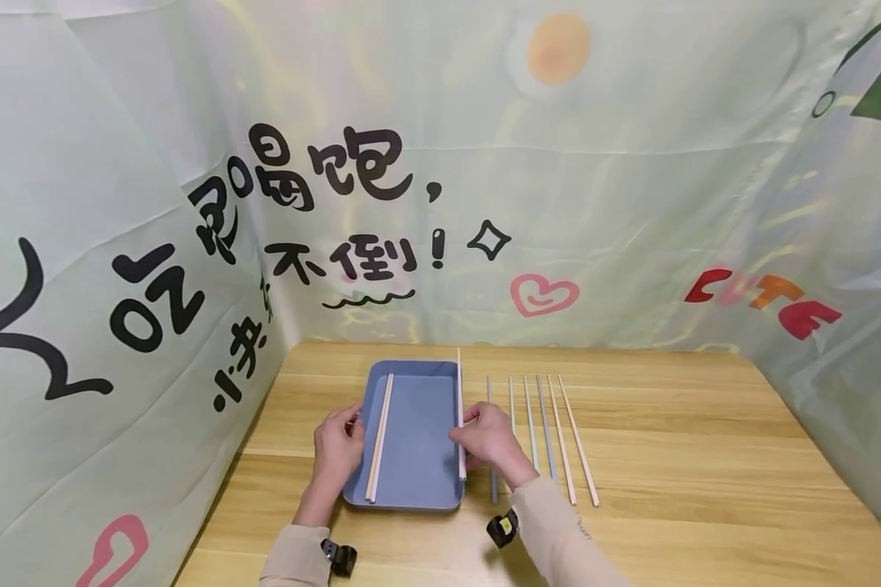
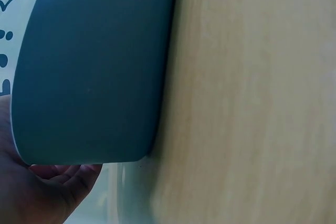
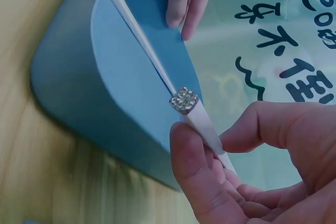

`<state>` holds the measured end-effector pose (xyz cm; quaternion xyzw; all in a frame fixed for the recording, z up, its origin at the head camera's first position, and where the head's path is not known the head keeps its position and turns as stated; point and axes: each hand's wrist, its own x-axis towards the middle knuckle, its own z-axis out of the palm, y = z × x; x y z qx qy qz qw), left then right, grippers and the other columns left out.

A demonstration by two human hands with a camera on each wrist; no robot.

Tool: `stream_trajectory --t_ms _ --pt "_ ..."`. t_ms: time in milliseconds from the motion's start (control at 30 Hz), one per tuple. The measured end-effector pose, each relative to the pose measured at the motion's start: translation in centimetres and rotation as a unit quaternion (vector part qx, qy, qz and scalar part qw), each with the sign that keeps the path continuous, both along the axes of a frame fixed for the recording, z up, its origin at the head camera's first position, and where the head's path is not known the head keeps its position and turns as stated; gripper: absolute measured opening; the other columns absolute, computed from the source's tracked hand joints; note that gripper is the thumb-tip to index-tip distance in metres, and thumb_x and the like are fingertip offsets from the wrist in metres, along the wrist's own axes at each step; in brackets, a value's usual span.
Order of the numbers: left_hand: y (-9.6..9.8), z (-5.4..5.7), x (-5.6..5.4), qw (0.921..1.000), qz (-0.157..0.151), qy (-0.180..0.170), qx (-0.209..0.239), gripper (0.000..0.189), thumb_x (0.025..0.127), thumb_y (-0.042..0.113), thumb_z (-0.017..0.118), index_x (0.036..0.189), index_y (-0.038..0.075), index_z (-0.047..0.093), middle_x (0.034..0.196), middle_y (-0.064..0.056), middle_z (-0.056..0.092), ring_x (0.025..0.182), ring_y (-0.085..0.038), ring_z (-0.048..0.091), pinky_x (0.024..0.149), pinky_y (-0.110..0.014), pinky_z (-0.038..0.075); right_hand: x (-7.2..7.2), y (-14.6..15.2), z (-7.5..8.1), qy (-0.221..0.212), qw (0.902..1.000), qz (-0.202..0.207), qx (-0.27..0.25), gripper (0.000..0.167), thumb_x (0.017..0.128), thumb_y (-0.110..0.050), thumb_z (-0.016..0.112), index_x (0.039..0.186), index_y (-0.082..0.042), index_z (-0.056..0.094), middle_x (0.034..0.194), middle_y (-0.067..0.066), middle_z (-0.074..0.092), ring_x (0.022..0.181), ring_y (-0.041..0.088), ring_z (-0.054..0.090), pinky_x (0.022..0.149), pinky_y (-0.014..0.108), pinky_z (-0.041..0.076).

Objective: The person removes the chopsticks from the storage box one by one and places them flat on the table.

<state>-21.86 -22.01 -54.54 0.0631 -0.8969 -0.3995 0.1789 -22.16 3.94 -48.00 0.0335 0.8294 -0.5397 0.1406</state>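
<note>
A blue-grey rectangular tray [image 1: 422, 501] stands on the table, and two pale chopsticks [image 1: 379, 440] lie lengthwise along its left side. At the tray's left rim, my left hand [image 1: 338, 444] holds the edge, thumb on the inner side; the left wrist view shows the tray's outer wall [image 2: 89, 87] in front of that hand [image 2: 37, 192]. My right hand [image 1: 488, 440] pinches a white chopstick [image 1: 460, 399] between thumb and fingers over the right rim. Its glittery silver end [image 3: 184, 99] faces the camera in the right wrist view.
Right of the tray, several chopsticks lie spaced side by side on the wooden table [image 1: 675, 456], among them a grey-blue one [image 1: 546, 424] and a pinkish one [image 1: 578, 440]. Printed cloth [image 1: 631, 204] hangs behind the table and at both sides.
</note>
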Motion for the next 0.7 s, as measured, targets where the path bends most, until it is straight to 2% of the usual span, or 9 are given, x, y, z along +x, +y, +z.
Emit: stream_trajectory --t_ms 133,333,567,700 --pt "-0.1 -0.1 0.0 1.0000 0.000 0.002 0.001 0.035 0.096 -0.001 0.064 0.130 -0.003 0.072 0.101 -0.018 0.072 0.086 -0.025 0.067 0.071 -0.029 0.056 -0.1 0.9 0.1 0.003 0.9999 -0.008 0.011 0.032 0.087 -0.006 0.074 0.112 0.005 0.058 0.084 0.012 0.068 0.054 0.019 0.068 0.058 0.037 0.063" --pt "-0.1 -0.2 -0.1 0.9997 -0.005 0.022 -0.011 0.033 0.095 -0.003 0.064 0.127 -0.005 0.073 0.098 -0.018 0.072 0.084 -0.026 0.068 0.071 -0.032 0.057 0.0 2.5 0.1 0.002 0.9997 -0.022 0.012 0.030 0.088 -0.006 0.072 0.113 0.005 0.058 0.087 0.012 0.065 0.054 0.020 0.067 0.057 0.038 0.063" --pt "-0.2 -0.3 -0.1 0.9996 -0.009 0.024 -0.008 0.033 0.095 -0.004 0.064 0.126 -0.005 0.073 0.098 -0.019 0.073 0.084 -0.025 0.068 0.070 -0.030 0.056 -0.1 4.7 -0.3 0.004 0.9993 -0.033 0.019 0.031 0.088 -0.006 0.070 0.114 0.006 0.057 0.088 0.014 0.066 0.061 0.022 0.068 0.056 0.039 0.063" --pt "-0.3 -0.3 0.0 0.9997 -0.006 0.022 -0.005 0.033 0.095 -0.003 0.064 0.127 -0.004 0.073 0.099 -0.019 0.073 0.084 -0.026 0.068 0.070 -0.030 0.056 -0.1 5.9 -0.4 0.003 0.9989 -0.038 0.025 0.031 0.088 -0.005 0.069 0.114 0.006 0.057 0.088 0.014 0.064 0.060 0.022 0.067 0.055 0.039 0.062"
